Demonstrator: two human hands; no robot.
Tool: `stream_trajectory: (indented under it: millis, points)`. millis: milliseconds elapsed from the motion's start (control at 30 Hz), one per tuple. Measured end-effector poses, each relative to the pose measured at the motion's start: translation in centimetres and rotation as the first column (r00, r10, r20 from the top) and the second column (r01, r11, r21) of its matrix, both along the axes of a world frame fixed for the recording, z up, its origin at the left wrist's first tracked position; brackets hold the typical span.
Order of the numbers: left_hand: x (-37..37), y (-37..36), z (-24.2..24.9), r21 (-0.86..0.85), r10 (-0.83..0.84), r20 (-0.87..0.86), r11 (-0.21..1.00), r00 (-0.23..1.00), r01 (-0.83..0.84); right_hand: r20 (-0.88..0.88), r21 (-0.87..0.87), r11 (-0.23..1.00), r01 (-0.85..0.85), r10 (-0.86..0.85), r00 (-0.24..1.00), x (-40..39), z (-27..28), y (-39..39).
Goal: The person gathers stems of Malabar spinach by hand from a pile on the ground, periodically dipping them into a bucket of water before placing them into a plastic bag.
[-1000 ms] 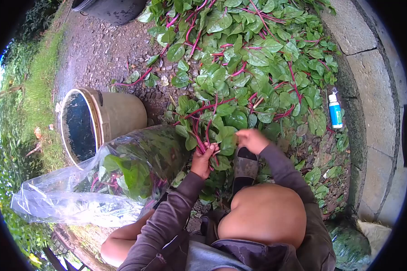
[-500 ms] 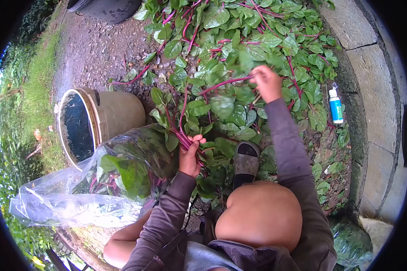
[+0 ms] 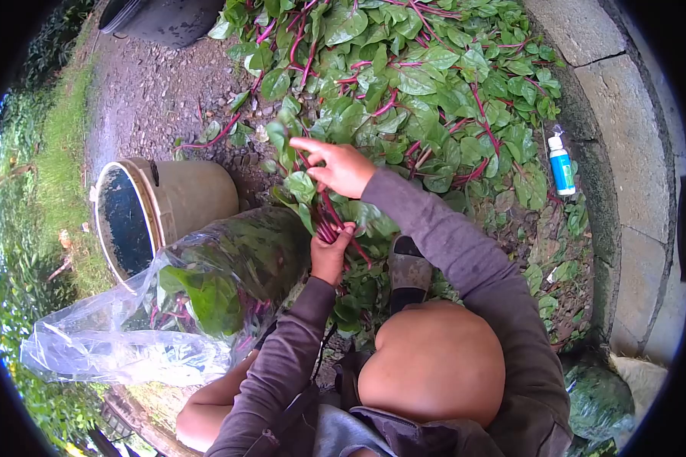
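My left hand (image 3: 330, 255) is closed around a bunch of purple-red Malabar spinach stems (image 3: 324, 228), their leaves pointing up and left. One long stem in the bunch slants down past my thumb. Just above, my right hand (image 3: 335, 169) reaches across to the leafy end, index finger stretched out and thumb apart, with a stem passing between them. Beneath both hands and beyond them, a wide heap of cut Malabar spinach (image 3: 427, 84) covers the ground. Left of my left hand lies a clear plastic bag (image 3: 129, 343) with leaves and stems inside.
A whitish bucket (image 3: 194, 198) lies on its side at left, its mouth facing left. A dark tub (image 3: 168, 19) is at the top left. A white bottle with a blue label (image 3: 562, 169) stands by the concrete edging (image 3: 633, 175) at right. My sandalled foot (image 3: 409, 270) is below the heap.
My right hand has moved left from the heap to the bunch, bringing a long stem along it. The fingers have loosened. My left hand still grips the bunch, shifted slightly.
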State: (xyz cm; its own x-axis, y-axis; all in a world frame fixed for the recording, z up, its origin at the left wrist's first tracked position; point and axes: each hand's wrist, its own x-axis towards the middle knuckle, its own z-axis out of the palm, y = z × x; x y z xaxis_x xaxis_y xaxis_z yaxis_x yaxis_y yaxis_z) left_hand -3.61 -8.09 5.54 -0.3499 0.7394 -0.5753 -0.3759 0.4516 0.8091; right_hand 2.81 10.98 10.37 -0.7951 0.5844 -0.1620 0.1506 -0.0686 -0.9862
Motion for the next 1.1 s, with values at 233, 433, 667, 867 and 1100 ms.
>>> stream_trajectory:
  millis: [233,433,667,867,1100]
  points:
    - [-1.0,-0.7,-0.1,0.057,0.302,-0.138,0.953,0.943,-0.296,0.441,0.453,0.889,-0.069,-0.156,0.884,8.1,-8.2,-7.3]
    - [-1.4,-0.9,-0.2,-0.008,0.298,-0.152,0.953,0.942,-0.303,0.531,0.486,0.874,-0.020,-0.277,0.801,7.9,-10.3,-10.5]
    - [1.0,1.3,0.7,0.025,0.301,0.175,0.951,0.938,-0.310,0.146,0.281,0.936,0.214,-0.262,0.954,4.3,-5.3,-9.3]
    - [-1.2,0.9,-0.4,-0.121,0.238,0.278,0.970,0.931,-0.212,0.271,0.019,0.940,0.342,-0.334,0.903,8.4,-5.6,-4.7]
    - [0.4,0.4,-0.5,-0.118,0.187,0.233,0.980,0.954,-0.163,0.807,0.422,0.828,0.370,-0.529,0.263,14.1,-8.0,1.6]
